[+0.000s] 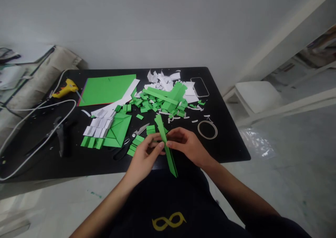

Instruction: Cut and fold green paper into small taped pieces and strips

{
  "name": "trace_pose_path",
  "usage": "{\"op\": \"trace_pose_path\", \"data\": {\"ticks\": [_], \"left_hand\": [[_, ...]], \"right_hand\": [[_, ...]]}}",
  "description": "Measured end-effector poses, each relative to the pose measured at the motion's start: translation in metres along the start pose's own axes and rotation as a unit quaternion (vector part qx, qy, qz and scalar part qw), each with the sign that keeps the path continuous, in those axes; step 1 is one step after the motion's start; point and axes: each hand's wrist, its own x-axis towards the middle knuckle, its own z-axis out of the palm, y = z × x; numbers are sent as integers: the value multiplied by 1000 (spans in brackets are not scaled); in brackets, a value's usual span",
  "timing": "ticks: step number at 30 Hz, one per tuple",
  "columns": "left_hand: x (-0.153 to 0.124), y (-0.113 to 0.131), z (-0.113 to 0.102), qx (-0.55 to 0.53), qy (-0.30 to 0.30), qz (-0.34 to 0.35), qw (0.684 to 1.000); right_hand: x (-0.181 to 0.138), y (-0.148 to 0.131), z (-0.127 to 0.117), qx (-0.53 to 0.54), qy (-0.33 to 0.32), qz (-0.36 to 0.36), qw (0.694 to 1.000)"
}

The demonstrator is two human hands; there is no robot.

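Note:
A long, narrow strip of folded green paper [170, 158] is pinched between both my hands at the table's front edge, its far end tilted away from me. My left hand [147, 150] grips it from the left, thumb on top and fingers behind. From the right, my right hand [185, 143] holds the same strip near its middle with thumb and fingers. Just left of my left hand lie black-handled scissors [128, 141], blades partly apart. Small folded green pieces [135, 143] lie around them, partly covered by my left hand.
A heap of green paper scraps [165, 99] and white scraps [164, 79] covers the back. Green sheets [110, 87], a yellow glue gun [65, 88] with a looping white cable [70, 113] and pliers-like black tool [61, 136] sit left. A tape roll [208, 129] and phone-shaped outline [200, 87] lie right.

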Motion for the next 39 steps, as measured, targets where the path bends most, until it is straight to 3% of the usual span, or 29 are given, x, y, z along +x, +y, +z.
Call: {"op": "trace_pose_path", "data": {"ticks": [9,15,21,25,31,39], "left_hand": [[2,-2,-7,-16,35,0,999],[4,-2,-9,-20,44,21,999],[2,-5,-7,32,71,39,996],[0,-5,-5,49,69,46,995],[1,-2,-8,14,73,49,996],[1,-3,-15,7,97,42,994]], "right_hand": [[-1,6,1,-46,61,-28,997],[-2,5,-1,-28,14,-18,999],[-4,5,7,-52,48,-33,997],[-5,6,10,-65,37,-33,997],[-4,3,1,-31,18,-31,999],[-3,1,-8,-21,44,-25,998]]}}
